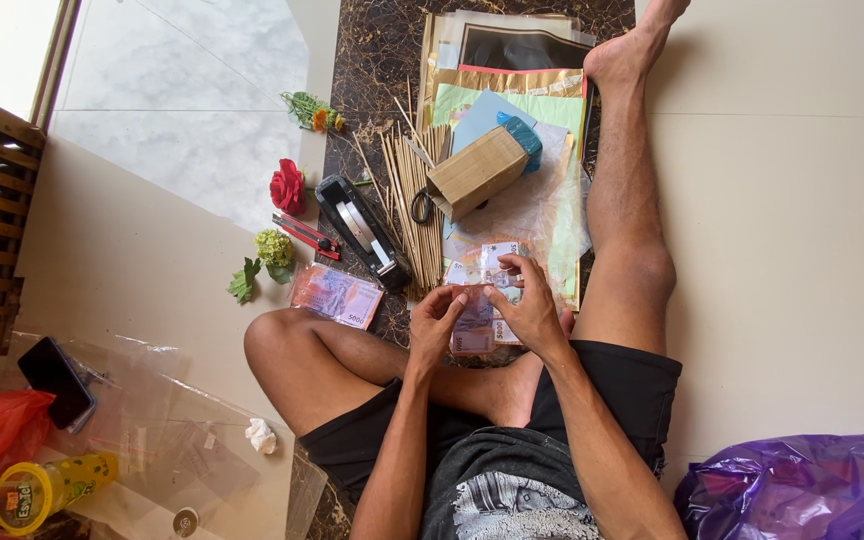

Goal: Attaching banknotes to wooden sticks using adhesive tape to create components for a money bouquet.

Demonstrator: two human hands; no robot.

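Pinkish banknote [474,322] is pinched between both hands above the person's lap: left hand [435,322] grips its left edge, right hand [529,308] clamps its right side. More banknotes [335,295] lie by the left knee, beside a black tape dispenser [362,232] and bamboo skewers [414,195]

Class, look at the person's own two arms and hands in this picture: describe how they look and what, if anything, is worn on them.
Both arms are bare from shoulder to wrist: no sleeves reach them. The left hand and the right hand wear no gloves, and no watch, bracelet or ring can be made out. The fingers are slim and the nails short. Nearby clothing is a dark grey printed shirt and black shorts.
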